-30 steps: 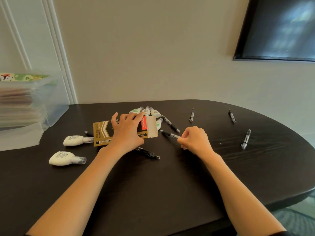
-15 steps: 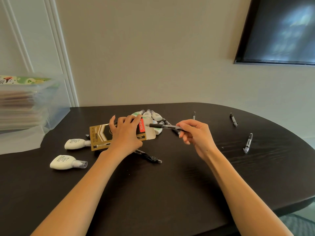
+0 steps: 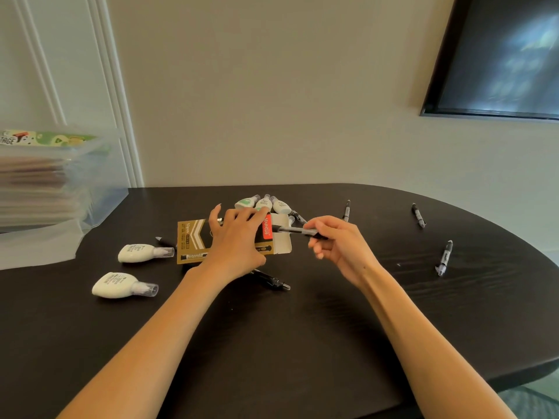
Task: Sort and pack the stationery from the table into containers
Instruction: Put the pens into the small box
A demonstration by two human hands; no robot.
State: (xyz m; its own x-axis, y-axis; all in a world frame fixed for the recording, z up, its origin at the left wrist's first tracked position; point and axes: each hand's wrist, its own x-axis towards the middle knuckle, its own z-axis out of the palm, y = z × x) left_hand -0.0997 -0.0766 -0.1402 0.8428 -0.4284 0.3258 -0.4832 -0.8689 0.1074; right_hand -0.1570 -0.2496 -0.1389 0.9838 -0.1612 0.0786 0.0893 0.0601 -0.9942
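Note:
A gold and black pen box [image 3: 193,241] lies on the dark table [image 3: 302,343], its open flap end facing right. My left hand [image 3: 234,237] presses down on top of the box with spread fingers. My right hand [image 3: 338,246] pinches a black pen [image 3: 290,230] and holds it level, its tip at the box's open end. Loose black pens lie at the right [image 3: 444,257], far right [image 3: 418,215] and back [image 3: 347,210]. Another pen [image 3: 272,281] lies below my left hand. White correction tapes lie at the left [image 3: 142,253], [image 3: 121,286], and a cluster [image 3: 266,204] sits behind the box.
A clear plastic bin [image 3: 60,182] filled with stacked flat items stands at the table's left end. A dark framed screen [image 3: 499,55] hangs on the wall at the upper right. The table's rounded edge runs along the right side.
My right hand picked a pen up off the table, lifted it, and brought its tip to the box's open end. My left hand stayed on the box.

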